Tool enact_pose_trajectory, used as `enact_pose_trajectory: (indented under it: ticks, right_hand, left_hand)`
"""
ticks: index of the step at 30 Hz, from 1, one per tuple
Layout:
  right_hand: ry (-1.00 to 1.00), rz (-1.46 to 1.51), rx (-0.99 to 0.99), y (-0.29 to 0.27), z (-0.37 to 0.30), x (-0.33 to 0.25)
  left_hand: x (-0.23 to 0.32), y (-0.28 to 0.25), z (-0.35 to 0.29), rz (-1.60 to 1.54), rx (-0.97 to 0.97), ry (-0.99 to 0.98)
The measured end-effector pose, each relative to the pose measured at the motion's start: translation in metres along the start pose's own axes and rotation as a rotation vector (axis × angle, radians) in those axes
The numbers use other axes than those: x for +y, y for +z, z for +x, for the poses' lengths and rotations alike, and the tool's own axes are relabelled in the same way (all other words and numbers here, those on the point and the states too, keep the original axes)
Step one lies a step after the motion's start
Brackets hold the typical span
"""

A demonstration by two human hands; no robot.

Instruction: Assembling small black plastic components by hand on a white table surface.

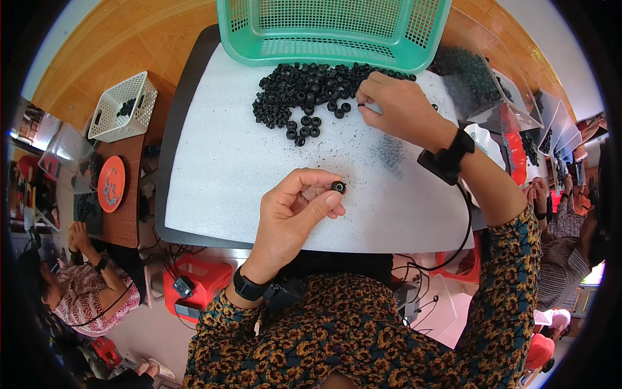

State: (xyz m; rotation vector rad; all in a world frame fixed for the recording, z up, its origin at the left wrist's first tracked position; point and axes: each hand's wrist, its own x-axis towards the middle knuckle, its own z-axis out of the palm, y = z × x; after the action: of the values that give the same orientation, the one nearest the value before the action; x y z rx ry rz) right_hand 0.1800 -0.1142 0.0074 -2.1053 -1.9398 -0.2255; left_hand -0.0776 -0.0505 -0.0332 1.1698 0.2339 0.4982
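Note:
My left hand (298,211) is closed near the front middle of the white-topped table (214,168). Between its thumb and fingertips it pinches a small round black part (337,187) with a hollow, lighter-looking centre. Farther off and to the right, my right hand (405,107) has its fingers bent together, low over the edge of a heap of small black parts (298,87). A dark tip shows at its fingertips; what it holds is too small to name. Several loose round black parts (314,122) lie on the white sheet between the heap and my left hand.
A green mesh basket (337,57) stands at the far edge behind the heap. Dark crumbs and a greyish patch (387,155) mark the sheet. Clear plastic bins (486,84) stand at right. A black cable (468,220) hangs from my right wrist. Other people sit at both sides.

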Motion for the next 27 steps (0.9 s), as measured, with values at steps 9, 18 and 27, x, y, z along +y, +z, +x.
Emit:
enact_pose_trajectory:
  ticks: [9,18,27]
  right_hand:
    - [0.465,1.127,-0.212,-0.043,-0.025,-0.051]
    - [0.505,1.642,-0.136,-0.011,-0.05,-0.066]
    - [0.499,1.408,-0.117,-0.02,-0.058,-0.082]
  left_hand:
    - [0.0,-0.001,0.001,0.042,0.025,-0.014]
    - [-0.004,-0.003,0.004,0.025,0.003,0.034]
    - [-0.003,-0.003,0.006,0.003,-0.002,0.036]
